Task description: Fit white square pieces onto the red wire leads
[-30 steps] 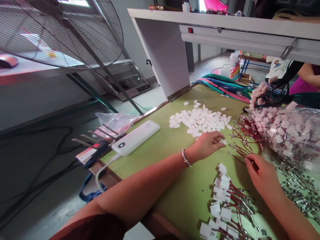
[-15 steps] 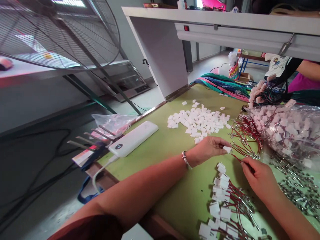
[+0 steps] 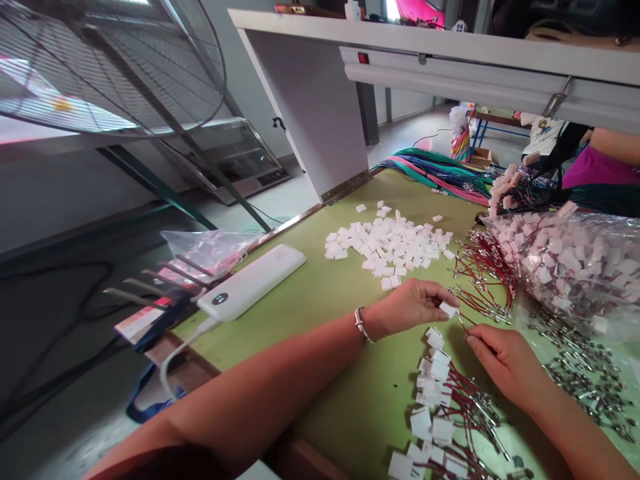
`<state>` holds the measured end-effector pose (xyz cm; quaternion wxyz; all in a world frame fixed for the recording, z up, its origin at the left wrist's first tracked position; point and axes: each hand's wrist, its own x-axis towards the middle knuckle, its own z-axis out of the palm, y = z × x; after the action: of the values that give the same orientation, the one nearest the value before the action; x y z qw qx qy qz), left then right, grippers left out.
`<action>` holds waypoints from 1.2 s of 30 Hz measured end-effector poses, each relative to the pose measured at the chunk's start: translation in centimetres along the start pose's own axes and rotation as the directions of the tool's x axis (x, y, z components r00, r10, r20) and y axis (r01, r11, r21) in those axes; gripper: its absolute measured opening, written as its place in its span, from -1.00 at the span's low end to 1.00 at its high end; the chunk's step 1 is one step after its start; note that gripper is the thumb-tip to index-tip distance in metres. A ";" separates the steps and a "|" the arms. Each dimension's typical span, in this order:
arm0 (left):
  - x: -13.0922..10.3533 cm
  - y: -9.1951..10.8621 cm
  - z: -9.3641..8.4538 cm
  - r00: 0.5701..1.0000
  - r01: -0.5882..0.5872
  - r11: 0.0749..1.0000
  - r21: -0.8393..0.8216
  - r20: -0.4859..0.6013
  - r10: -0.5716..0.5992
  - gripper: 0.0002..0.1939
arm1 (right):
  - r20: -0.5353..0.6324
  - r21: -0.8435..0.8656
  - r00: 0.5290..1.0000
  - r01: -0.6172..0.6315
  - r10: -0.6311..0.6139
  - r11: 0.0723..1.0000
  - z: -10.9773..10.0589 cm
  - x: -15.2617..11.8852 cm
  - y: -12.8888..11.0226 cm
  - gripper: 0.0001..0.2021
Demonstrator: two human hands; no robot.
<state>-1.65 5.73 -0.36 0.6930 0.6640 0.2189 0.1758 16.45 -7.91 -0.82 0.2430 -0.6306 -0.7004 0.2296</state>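
Note:
Between the thumb and fingers of my left hand [image 3: 410, 308] is a small white connector housing [image 3: 449, 309]. My right hand [image 3: 505, 360] pinches a short red wire [image 3: 466, 323] whose metal end is close to the housing; whether it touches or enters the housing I cannot make out. Below my hands lies a row of white housings [image 3: 434, 390] with red wires [image 3: 467, 400] coming out of them. Loose red wires with metal ends [image 3: 483, 303] lie just beyond my fingers. Past my left hand is a pile of loose white housings [image 3: 390, 240].
A clear bag [image 3: 565, 260] full of white housings stands at the right, with loose metal terminals [image 3: 585, 373] near it. Coloured wire bundles [image 3: 435, 175] lie along the far edge. A white power bank [image 3: 253, 283] sits at left, near a fan [image 3: 125, 73]. Another person [image 3: 600, 160] is behind.
My right hand has shifted slightly relative to the housing, and more of the wire's metal end shows beside it. The whole view has moved a little to the right.

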 end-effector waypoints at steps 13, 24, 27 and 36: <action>-0.3 -0.1 0.2 0.984 -0.021 0.986 0.167 0.181 -0.009 -0.77 | 0.092 0.107 0.995 -0.045 0.036 0.993 -0.6 0.2 0.9 -0.67; -0.5 -0.1 1.5 0.997 -0.068 0.897 0.436 0.066 0.043 -0.81 | -0.042 0.004 0.999 -0.022 0.022 1.000 0.8 -0.1 0.9 -0.71; -0.6 -0.2 1.7 0.990 -0.130 0.843 0.523 0.118 0.080 -0.83 | -0.018 0.025 1.000 -0.024 0.025 0.999 1.1 -0.2 0.9 -0.69; -0.6 -0.7 2.4 0.977 -0.190 0.830 0.525 0.186 0.105 -0.84 | 0.051 -0.008 0.998 -0.025 0.025 1.000 1.3 -0.3 1.4 -0.65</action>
<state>-0.90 3.38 -1.01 0.4767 0.8583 0.1550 0.1098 16.71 -8.08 -2.69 0.2196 -0.6342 -0.6992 0.2461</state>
